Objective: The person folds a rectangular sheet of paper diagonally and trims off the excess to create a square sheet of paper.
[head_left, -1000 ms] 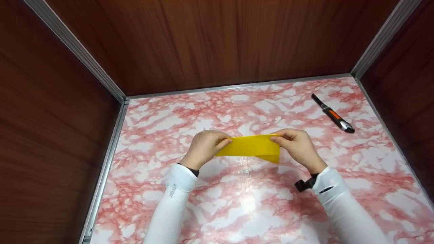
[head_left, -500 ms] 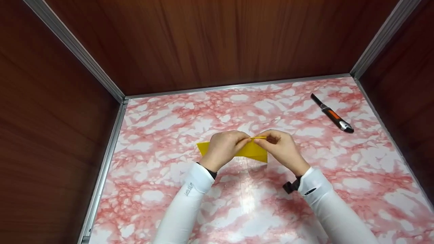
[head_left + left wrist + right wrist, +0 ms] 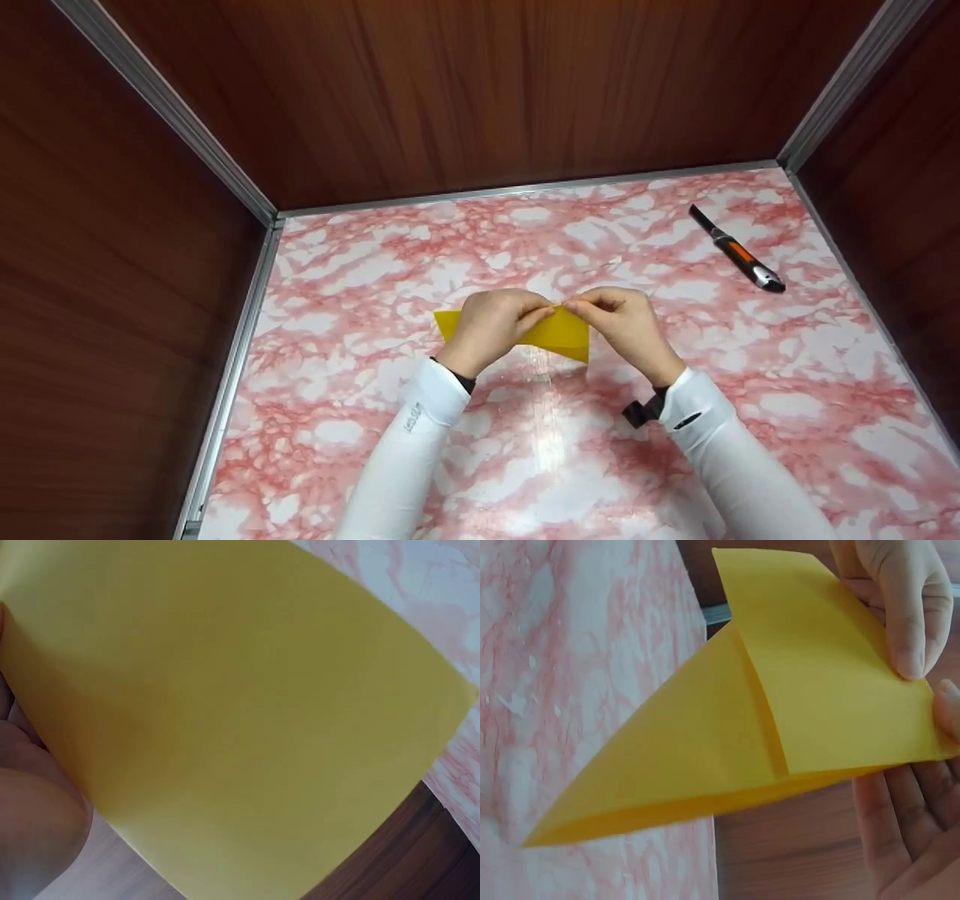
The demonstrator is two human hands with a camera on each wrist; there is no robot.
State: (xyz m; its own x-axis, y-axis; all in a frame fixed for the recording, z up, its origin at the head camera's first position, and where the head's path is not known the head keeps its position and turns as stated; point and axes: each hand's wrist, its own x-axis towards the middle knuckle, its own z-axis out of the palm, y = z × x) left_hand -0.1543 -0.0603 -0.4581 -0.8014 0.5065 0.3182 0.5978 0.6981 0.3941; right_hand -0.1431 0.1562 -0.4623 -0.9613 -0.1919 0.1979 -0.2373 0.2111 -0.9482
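A folded sheet of yellow paper (image 3: 566, 328) is held up over the middle of the table. My left hand (image 3: 489, 324) pinches its upper edge near the middle, thumb in front, and covers part of the sheet. At the upper right corner, my right hand (image 3: 626, 322) pinches the same edge, its fingertips close beside the left ones. In the right wrist view the paper (image 3: 832, 682) shows a shorter front flap over a longer back layer that spreads to a point. One broad face of the paper (image 3: 240, 705) fills most of the left wrist view.
A knife (image 3: 739, 251) with a black and orange handle lies at the back right of the red-and-white marbled table (image 3: 390, 262). Dark wood panels (image 3: 480, 97) with metal edging enclose the back and both sides.
My left hand has slid right along the paper's upper edge, and the right hand has come left, so the fingertips now nearly meet. The paper has shifted left. The knife stays put.
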